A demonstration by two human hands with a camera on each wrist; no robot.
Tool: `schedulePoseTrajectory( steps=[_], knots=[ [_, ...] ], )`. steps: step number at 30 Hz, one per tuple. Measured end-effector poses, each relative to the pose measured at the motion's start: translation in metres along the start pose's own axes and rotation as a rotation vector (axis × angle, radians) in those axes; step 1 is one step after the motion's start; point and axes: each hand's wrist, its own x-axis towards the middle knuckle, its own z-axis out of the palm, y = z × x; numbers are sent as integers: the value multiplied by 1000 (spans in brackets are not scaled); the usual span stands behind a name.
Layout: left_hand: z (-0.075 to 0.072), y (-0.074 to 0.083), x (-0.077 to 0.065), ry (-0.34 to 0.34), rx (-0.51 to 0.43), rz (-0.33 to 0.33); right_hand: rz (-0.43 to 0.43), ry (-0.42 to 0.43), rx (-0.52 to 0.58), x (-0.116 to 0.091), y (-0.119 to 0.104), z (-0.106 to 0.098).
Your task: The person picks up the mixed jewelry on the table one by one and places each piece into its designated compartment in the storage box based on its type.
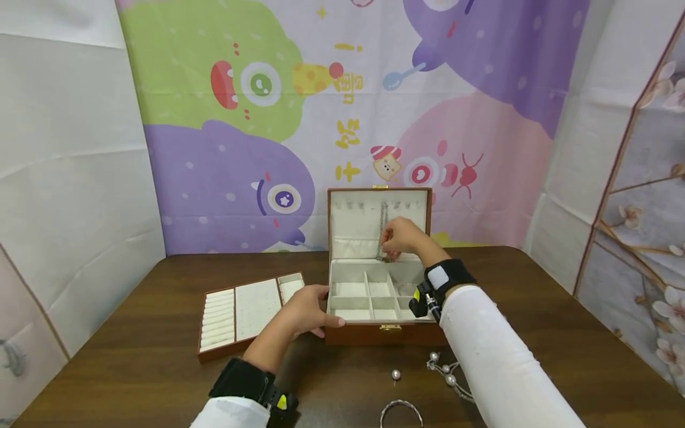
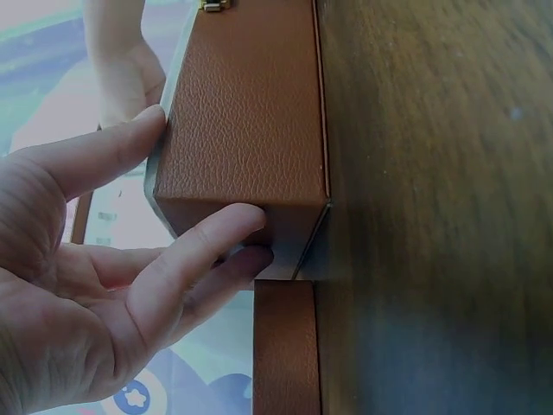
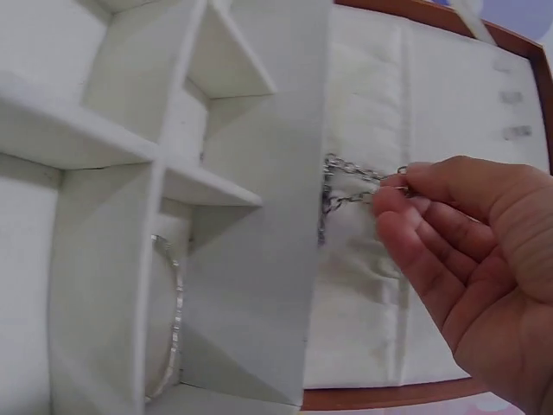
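Note:
A brown jewelry box (image 1: 342,334) stands with its lid (image 1: 353,220) raised, showing a cream lining and several small compartments. At its front left corner rests my left hand (image 1: 306,310), the thumb on the front rim and the fingers against the side. My right hand (image 1: 402,236), in front of the lid, pinches a silver chain necklace (image 3: 346,164) between thumb and fingertips. The chain's upper part hangs along the lid from the row of hooks; its lower end lies near the lid's fabric pocket. A thin silver bracelet (image 3: 178,303) is in a right compartment.
Left of the box lies a removable jewelry tray (image 1: 257,306) with ring rolls. On the brown table (image 1: 134,333), in front, are a pearl earring (image 1: 396,375), a silver bangle (image 1: 401,403) and a pearl bracelet (image 1: 449,378), partly behind my right sleeve.

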Motion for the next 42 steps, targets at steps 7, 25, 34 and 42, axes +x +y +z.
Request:
schedulePoseTrajectory(
  steps=[7, 25, 34, 42],
  knots=[
    [-2, 7, -2, 37, 136, 10, -20, 116, 31, -2, -6, -15],
    [-6, 10, -1, 75, 171, 70, 6, -65, -369, 8, 4, 19],
    [-7, 12, -1, 73, 230, 67, 52, -140, -390, 8, -5, 20],
    [-7, 10, -1, 74, 239, 75, 11, -121, -416, 6, -4, 20]
  ],
)
